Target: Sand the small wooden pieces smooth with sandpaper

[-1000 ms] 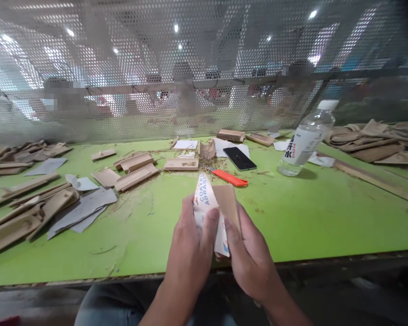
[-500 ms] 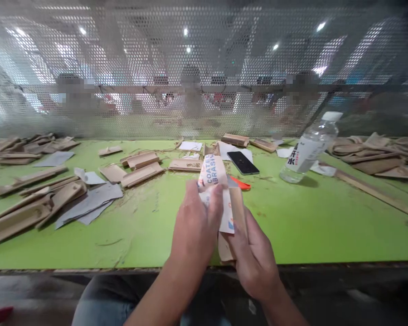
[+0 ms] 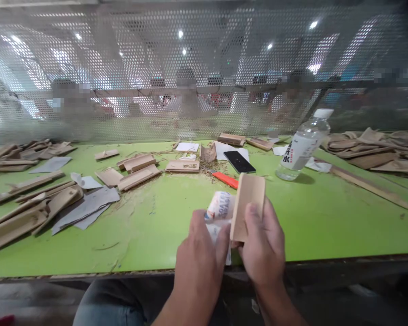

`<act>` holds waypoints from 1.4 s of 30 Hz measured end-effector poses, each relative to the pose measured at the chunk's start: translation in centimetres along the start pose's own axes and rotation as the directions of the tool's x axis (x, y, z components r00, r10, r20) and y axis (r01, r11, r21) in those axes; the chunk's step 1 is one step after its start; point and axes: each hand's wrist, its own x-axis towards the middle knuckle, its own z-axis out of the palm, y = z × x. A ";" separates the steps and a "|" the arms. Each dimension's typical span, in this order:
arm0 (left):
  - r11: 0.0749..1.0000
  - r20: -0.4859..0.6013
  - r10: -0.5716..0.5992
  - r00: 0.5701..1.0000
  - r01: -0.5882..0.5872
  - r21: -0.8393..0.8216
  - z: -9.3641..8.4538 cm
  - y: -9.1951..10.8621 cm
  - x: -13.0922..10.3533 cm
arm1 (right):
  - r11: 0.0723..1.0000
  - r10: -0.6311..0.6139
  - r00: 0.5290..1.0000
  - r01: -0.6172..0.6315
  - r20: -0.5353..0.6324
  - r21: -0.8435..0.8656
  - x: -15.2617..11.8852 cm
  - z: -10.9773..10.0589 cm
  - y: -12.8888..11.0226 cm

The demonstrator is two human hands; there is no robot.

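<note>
Close to the table's front edge, my left hand (image 3: 201,251) is closed around a folded sheet of sandpaper (image 3: 220,206), its white printed backing facing up. To its right, my right hand (image 3: 264,244) grips a small pale wooden piece (image 3: 249,206) with a shallow hollow, thumb pressed on its face. The sandpaper lies right beside the wood's left edge; whether they touch I cannot tell. Just beyond the hands rests an orange-handled cutter (image 3: 225,179) on the green table (image 3: 149,231).
Several wooden pieces (image 3: 139,176) and grey sandpaper sheets (image 3: 85,208) lie to the left. A black phone (image 3: 240,161) and a tilted-looking clear water bottle (image 3: 302,147) stand beyond, with a brown pile (image 3: 377,151) at far right. A perforated screen (image 3: 204,104) closes off the back.
My right hand has raised and turned the wooden piece, so its hollow face shows. My left hand has drawn the sandpaper lower and off the wood's face. The orange cutter is now more exposed.
</note>
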 end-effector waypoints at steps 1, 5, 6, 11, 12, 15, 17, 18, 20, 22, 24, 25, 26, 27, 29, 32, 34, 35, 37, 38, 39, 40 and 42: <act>1.000 -0.018 -0.016 1.000 0.016 -0.012 -0.2 -0.1 -0.2 | 1.000 -0.006 1.000 0.006 -0.018 -0.004 0.2 0.1 0.1; 0.997 -0.224 -0.026 0.974 0.008 -0.079 -1.4 0.0 0.1 | 0.999 -0.022 1.000 0.021 -0.018 -0.026 0.2 0.4 0.3; 0.997 -0.257 -0.018 0.966 -0.002 -0.078 -1.6 0.0 0.3 | 0.999 -0.016 1.000 0.015 -0.014 -0.029 0.2 0.4 0.3; 0.991 -0.241 -0.061 0.969 0.029 -0.132 -1.7 0.0 1.1 | 0.997 -0.042 0.999 0.042 0.002 -0.071 0.1 0.5 -0.1; 0.985 -0.226 -0.067 0.972 0.028 -0.170 -1.6 0.0 1.2 | 0.995 -0.056 0.998 0.057 0.016 -0.082 0.1 0.6 -0.2; 0.953 -0.141 -0.094 0.986 0.049 -0.299 -1.7 0.2 1.2 | 0.991 -0.086 0.993 0.093 0.074 -0.095 0.1 0.7 -0.4; 0.924 -0.043 -0.132 0.990 0.108 -0.367 -1.9 0.0 1.4 | 0.990 -0.088 0.992 0.098 0.095 -0.102 0.0 0.7 -0.6; 0.903 0.016 -0.145 0.989 0.139 -0.408 -2.0 -0.1 1.6 | 0.990 -0.082 0.992 0.093 0.097 -0.109 0.0 0.7 -0.6; 0.838 0.138 -0.123 0.983 0.177 -0.517 -2.1 -0.7 1.9 | 0.985 -0.071 0.994 0.083 0.087 -0.150 -0.1 0.7 -0.7; 0.763 0.218 -0.057 0.974 0.183 -0.620 -2.1 -1.5 2.2 | 0.974 -0.072 0.996 0.083 0.059 -0.213 -0.1 0.7 -0.8; 0.731 0.225 -0.009 0.974 0.159 -0.664 -1.9 -2.0 2.3 | 0.961 -0.074 0.996 0.083 0.041 -0.265 -0.1 0.8 -1.0; 0.741 0.208 -0.005 0.978 0.143 -0.656 -1.8 -2.1 2.3 | 0.957 -0.071 0.996 0.081 0.045 -0.278 -0.1 0.8 -1.0; 0.765 0.184 -0.015 0.983 0.130 -0.631 -1.8 -2.1 2.2 | 0.956 -0.068 0.996 0.081 0.055 -0.281 -0.1 0.8 -1.1; 0.797 0.159 -0.030 0.987 0.120 -0.592 -1.7 -2.0 2.2 | 0.957 -0.068 0.996 0.084 0.066 -0.277 -0.1 0.8 -1.1; 0.861 0.104 -0.065 0.992 0.108 -0.496 -1.7 -1.4 2.0 | 0.960 -0.071 0.995 0.089 0.075 -0.266 -0.1 0.8 -1.1; 0.908 0.041 -0.082 0.996 0.091 -0.409 -1.7 -0.6 1.8 | 0.967 -0.064 0.996 0.078 0.064 -0.244 0.0 0.7 -0.9; 0.919 0.017 -0.079 0.997 0.079 -0.385 -1.7 -0.5 1.6 | 0.973 -0.074 0.994 0.090 0.081 -0.211 0.0 0.7 -0.7; 0.923 0.009 -0.073 0.997 0.071 -0.378 -1.6 -0.5 1.6 | 0.977 -0.087 0.992 0.102 0.090 -0.189 0.0 0.7 -0.6; 0.926 -0.010 -0.066 0.998 0.058 -0.374 -1.6 -0.7 1.7 | 0.980 -0.104 0.988 0.121 0.110 -0.161 -0.1 0.6 -0.5; 0.927 -0.030 -0.066 0.997 0.050 -0.372 -1.6 -0.7 1.8 | 0.979 -0.105 0.987 0.125 0.122 -0.162 -0.2 0.5 -0.5; 0.929 -0.056 -0.065 0.996 0.040 -0.367 -1.6 -0.7 1.9 | 0.978 -0.099 0.986 0.121 0.135 -0.168 -0.3 0.5 -0.5; 0.931 -0.079 -0.060 0.995 0.028 -0.363 -1.7 -0.7 2.1 | 0.979 -0.085 0.985 0.110 0.148 -0.174 -0.4 0.4 -0.5; 0.935 -0.101 -0.040 0.994 0.002 -0.355 -1.9 -0.5 2.5 | 0.983 -0.043 0.986 0.071 0.162 -0.172 -0.6 0.3 -0.5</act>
